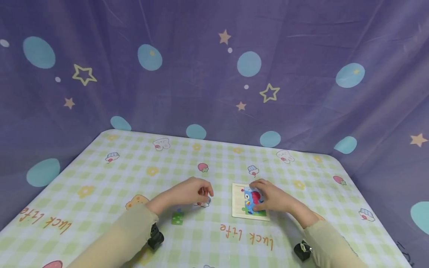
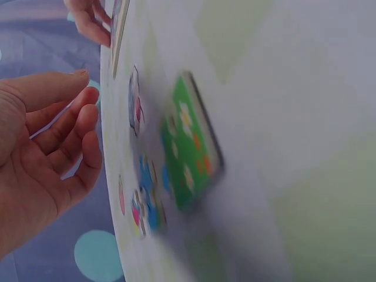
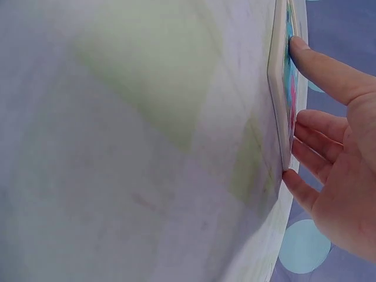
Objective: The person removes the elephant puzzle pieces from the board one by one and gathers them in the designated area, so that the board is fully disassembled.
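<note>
1. Writing: orange "Luck Life" lettering [image 1: 247,237] on tablecloth [image 1: 207,251], upside down to me, just nr side of board. Same words again [image 1: 46,220] far L, slanted. Dark marks [image 1: 403,253] at lower R of curtain, cut off; can't read.
2. My R hand [image 1: 273,195]: at R side of puzzle board [image 1: 237,204], thumb tip on the picture, fingers at far/R part, little finger touching the edge. Thumb & fingers spread apart, palm off the cloth.
3. My L hand [image 1: 191,191]: raised over cloth, L of board, fingers loosely bent, nothing held; thumb and index tips slightly apart per L wrist view. Hands well apart from e/o.
4. Board: flat on cloth, R of ctr, pale frame w/ blue creature pic, partly filled.
5. Loose pcs: green pc w/ flowers [image 1: 177,218] nr my L wrist; blue pcs [image 2: 154,211] just beyond it, blurred, count unclear.
6. Surface/room: green-wht check cloth w/ cupcakes, strawberries, flowers. Purple curtain [image 1: 201,93] behind, w/ teal spots + stars.
</note>
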